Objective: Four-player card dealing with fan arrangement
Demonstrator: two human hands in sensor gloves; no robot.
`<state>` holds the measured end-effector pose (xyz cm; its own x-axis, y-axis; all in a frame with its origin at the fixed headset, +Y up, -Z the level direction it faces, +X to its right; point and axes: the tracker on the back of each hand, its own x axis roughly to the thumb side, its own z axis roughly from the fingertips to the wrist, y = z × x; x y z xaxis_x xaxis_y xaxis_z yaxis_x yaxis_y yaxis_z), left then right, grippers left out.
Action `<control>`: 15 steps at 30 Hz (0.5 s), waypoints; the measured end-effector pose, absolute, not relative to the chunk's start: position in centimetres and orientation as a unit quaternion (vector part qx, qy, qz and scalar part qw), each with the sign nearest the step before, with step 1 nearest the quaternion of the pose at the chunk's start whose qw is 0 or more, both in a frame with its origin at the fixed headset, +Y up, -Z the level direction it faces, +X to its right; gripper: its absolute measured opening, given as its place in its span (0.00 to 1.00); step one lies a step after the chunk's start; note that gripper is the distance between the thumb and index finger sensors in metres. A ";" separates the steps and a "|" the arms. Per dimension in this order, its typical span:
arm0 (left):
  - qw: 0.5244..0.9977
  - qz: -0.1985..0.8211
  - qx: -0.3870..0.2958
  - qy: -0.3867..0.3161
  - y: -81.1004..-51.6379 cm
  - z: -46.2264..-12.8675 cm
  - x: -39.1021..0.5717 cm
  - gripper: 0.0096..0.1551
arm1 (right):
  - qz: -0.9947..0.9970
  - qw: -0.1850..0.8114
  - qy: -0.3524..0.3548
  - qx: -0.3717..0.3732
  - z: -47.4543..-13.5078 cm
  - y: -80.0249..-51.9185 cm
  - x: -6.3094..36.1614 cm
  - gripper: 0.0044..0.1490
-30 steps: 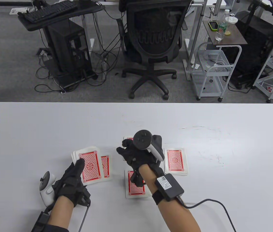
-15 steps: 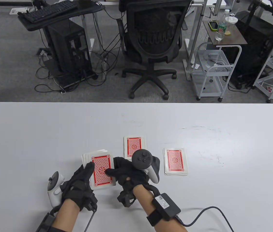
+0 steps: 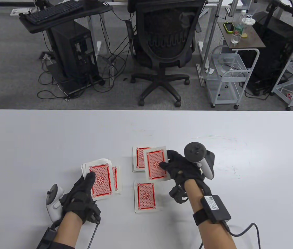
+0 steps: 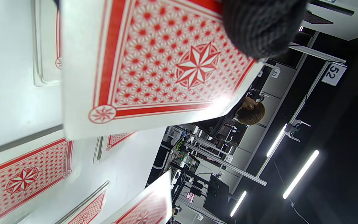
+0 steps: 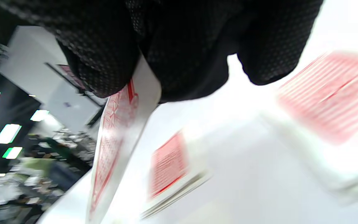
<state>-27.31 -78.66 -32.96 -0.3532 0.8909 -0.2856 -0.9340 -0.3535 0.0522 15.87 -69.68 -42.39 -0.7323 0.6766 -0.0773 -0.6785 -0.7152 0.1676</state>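
Observation:
My left hand [image 3: 85, 190] holds the red-backed deck [image 3: 100, 179] face down, thumb on its top card; the left wrist view shows that card [image 4: 166, 62] under the thumb [image 4: 259, 28]. My right hand [image 3: 165, 164] pinches a single red-backed card [image 3: 156, 166] by its right edge, just above the table beside the far pile [image 3: 138, 162]. The right wrist view shows this card edge-on [image 5: 113, 140] between the fingers. A near pile [image 3: 145, 196] lies in front. A left pile [image 3: 115, 179] lies partly under the deck. My right hand hides the right pile.
The white table [image 3: 32, 145] reaches to both sides and ahead. My right wrist's cable [image 3: 250, 228] trails on the table at lower right. An office chair [image 3: 164, 52] and carts stand beyond the far edge.
My right hand took one card off the deck and carried it to the right, past the far pile. My left hand drew the deck back to the left.

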 end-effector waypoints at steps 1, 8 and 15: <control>0.559 0.816 -0.104 0.104 -78.6 -33.0 -27.3 0.25 | 0.933 0.345 0.095 -0.029 -42.6 -70.0 17.1 0.44; 0.564 0.811 -0.099 0.118 -78.9 -33.1 -27.8 0.25 | 0.969 0.170 0.112 -0.143 -44.0 -73.6 20.6 0.46; 0.568 0.808 -0.097 0.127 -79.1 -33.0 -28.1 0.25 | 0.983 0.062 0.104 -0.138 -44.2 -75.0 20.1 0.49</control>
